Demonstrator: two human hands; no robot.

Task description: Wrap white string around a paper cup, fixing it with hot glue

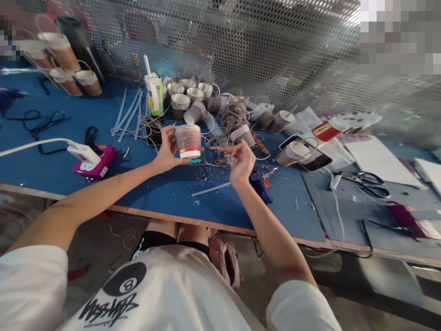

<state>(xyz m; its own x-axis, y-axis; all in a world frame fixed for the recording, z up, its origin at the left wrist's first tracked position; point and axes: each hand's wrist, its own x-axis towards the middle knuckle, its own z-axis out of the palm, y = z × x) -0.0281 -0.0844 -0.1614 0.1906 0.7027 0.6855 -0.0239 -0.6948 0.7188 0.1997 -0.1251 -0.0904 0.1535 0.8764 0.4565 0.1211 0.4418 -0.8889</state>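
My left hand (166,151) grips a paper cup (188,140) held upside down above the blue table (161,188); twine is wound around most of the cup's wall. My right hand (241,162) is just to the right of the cup, fingers pinched on a thin strand of twine that runs toward the cup. A tangled pile of twine (231,120) lies right behind both hands.
Several paper cups (188,94) cluster at the back, more wrapped ones (60,62) far left. Glue sticks (128,116), a carton (155,94), a power strip on a pink box (92,158), a blue glue gun (262,180), a phone (306,154), scissors (370,181), perforated metal wall behind.
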